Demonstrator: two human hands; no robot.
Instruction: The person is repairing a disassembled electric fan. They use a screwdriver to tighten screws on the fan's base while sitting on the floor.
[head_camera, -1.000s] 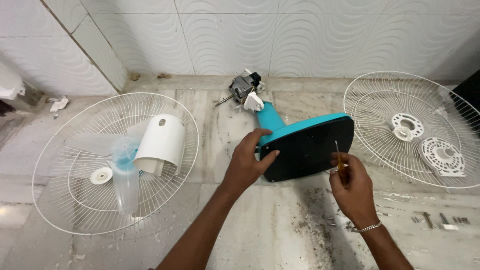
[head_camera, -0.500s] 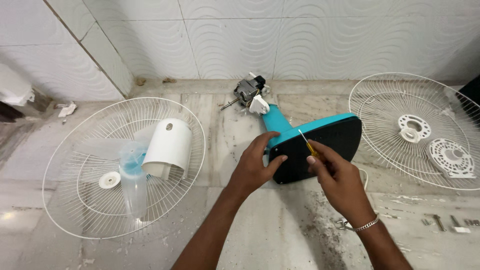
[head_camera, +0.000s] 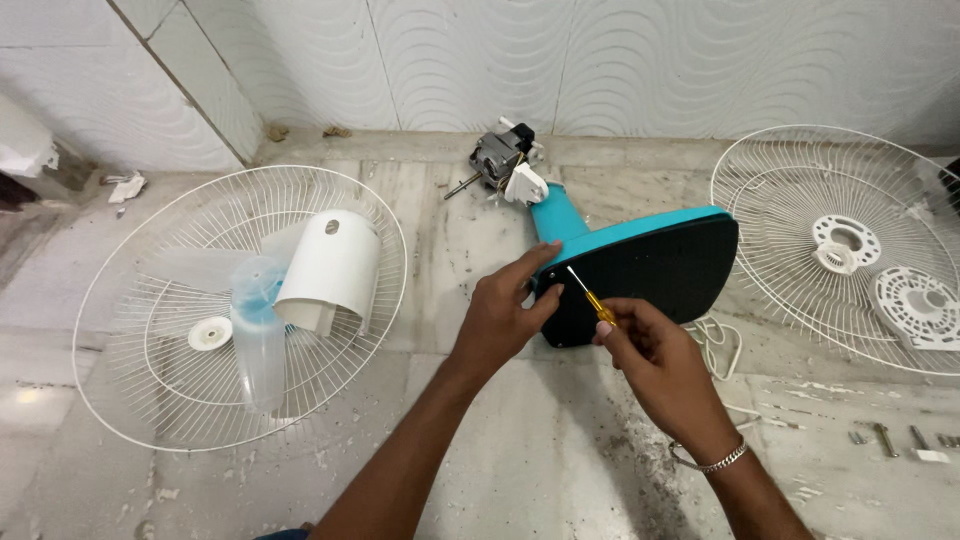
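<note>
At about nine o'clock on the grey marble floor (head_camera: 480, 440) I saw a round white wire fan guard (head_camera: 130, 400) lying flat, serving as a tray for loose parts: a translucent pale-blue fan blade (head_camera: 255, 320), a curved white plastic motor cover (head_camera: 330, 265) and a small white round cap (head_camera: 210, 333), all kept together inside its rim.

Near the centre my left hand (head_camera: 497, 315) was curled around the left edge of the teal plastic fan base with its black underside (head_camera: 650, 280), which was tipped on edge, I judged so that the underside faced me and stayed steady under the tool. The bare grey motor (head_camera: 497, 155) on its neck pointed away toward twelve o'clock, close to the white tiled wall (head_camera: 600, 60).

My right hand (head_camera: 655, 365) pinched a thin yellow-handled screwdriver (head_camera: 590, 297), its tip reaching to the black underside near the left hand's thumb.

At three o'clock a second white wire guard (head_camera: 780, 230) lay flat, holding a white ring-shaped fitting (head_camera: 842, 243) and a white slotted disc (head_camera: 915, 305). A few small metal screws (head_camera: 885, 437) sat at four o'clock, well apart from the work.
</note>
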